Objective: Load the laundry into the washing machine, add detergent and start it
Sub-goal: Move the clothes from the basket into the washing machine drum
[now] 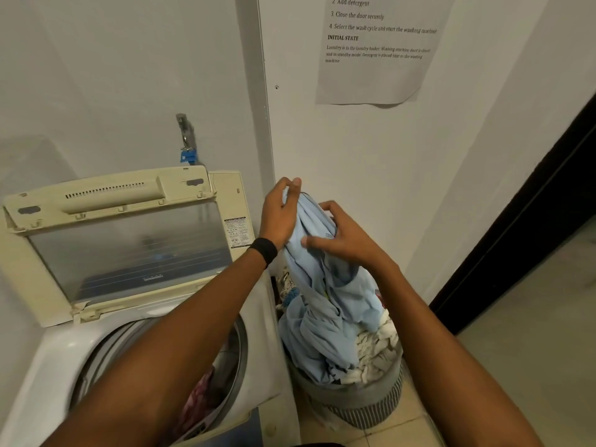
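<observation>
The top-loading washing machine [51, 346] stands at left with its lid [129, 240] raised and a reddish garment [200, 401] already in the drum. Just right of it, the left hand [279, 217] pinches the top of a light blue garment [322, 301] while the right hand [338, 235] closes its fingers around the gathered fabric lower down. The garment's tail remains in the laundry basket [358, 401] among white items [377, 346]; lifting it could likely drag these onto the floor.

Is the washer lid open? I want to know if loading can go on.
Open. The lid stands raised against the wall, the drum below is exposed, with reddish clothing inside.
</observation>
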The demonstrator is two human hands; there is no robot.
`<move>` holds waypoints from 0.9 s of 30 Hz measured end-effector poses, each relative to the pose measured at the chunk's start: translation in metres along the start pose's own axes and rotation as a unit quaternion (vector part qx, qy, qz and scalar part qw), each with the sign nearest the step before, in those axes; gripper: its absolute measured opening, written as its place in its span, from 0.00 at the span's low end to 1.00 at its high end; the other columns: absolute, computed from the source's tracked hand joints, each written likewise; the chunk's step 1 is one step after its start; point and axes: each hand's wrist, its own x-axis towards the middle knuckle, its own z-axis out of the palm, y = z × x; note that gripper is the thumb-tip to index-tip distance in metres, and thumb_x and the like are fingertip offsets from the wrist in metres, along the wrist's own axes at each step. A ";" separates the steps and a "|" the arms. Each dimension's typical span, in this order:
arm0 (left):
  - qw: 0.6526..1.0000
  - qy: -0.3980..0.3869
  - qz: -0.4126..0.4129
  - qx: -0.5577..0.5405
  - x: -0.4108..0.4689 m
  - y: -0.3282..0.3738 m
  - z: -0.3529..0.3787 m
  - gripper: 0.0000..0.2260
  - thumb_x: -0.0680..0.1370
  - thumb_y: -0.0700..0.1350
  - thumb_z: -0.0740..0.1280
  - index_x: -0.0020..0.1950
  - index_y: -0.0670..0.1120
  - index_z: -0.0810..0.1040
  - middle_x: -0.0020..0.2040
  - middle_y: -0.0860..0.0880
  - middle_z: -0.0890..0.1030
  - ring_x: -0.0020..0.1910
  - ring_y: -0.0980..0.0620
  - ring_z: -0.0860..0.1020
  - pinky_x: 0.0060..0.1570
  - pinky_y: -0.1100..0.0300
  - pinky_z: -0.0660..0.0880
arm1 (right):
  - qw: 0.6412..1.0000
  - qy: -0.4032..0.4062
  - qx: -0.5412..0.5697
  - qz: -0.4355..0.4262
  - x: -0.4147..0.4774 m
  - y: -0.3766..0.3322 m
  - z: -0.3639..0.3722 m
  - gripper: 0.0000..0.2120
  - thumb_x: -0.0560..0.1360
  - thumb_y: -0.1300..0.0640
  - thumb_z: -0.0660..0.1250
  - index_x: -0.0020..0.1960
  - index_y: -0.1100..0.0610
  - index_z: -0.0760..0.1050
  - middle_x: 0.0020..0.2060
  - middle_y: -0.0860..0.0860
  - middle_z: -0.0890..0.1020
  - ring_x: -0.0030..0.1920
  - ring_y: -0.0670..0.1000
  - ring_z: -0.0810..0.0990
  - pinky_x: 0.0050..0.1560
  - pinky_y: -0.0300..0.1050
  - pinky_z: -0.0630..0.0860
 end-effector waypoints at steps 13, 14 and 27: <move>0.997 -0.071 0.022 -0.012 -0.007 -0.003 0.001 0.10 0.86 0.51 0.58 0.58 0.49 0.77 0.55 0.54 0.81 0.56 0.55 0.79 0.59 0.59 0.73 | 0.974 0.166 0.156 -0.003 0.001 -0.020 -0.018 0.06 0.78 0.58 0.72 0.50 0.58 0.76 0.39 0.48 0.81 0.37 0.42 0.78 0.40 0.34 0.73; 0.994 -0.106 0.031 -0.013 -0.012 0.001 0.008 0.11 0.86 0.52 0.59 0.62 0.50 0.78 0.59 0.54 0.81 0.60 0.56 0.79 0.63 0.61 0.74 | 0.969 0.168 0.179 0.007 0.004 -0.023 -0.012 0.06 0.79 0.57 0.72 0.50 0.57 0.75 0.40 0.49 0.81 0.38 0.42 0.80 0.40 0.35 0.75; 0.996 0.093 -0.003 -0.016 0.010 -0.010 -0.020 0.12 0.84 0.47 0.66 0.43 0.44 0.71 0.35 0.53 0.72 0.35 0.57 0.70 0.39 0.61 0.70 | 0.975 -0.182 -0.090 0.094 -0.017 0.033 -0.040 0.16 0.71 0.48 0.78 0.56 0.47 0.79 0.46 0.40 0.83 0.48 0.44 0.81 0.50 0.45 0.79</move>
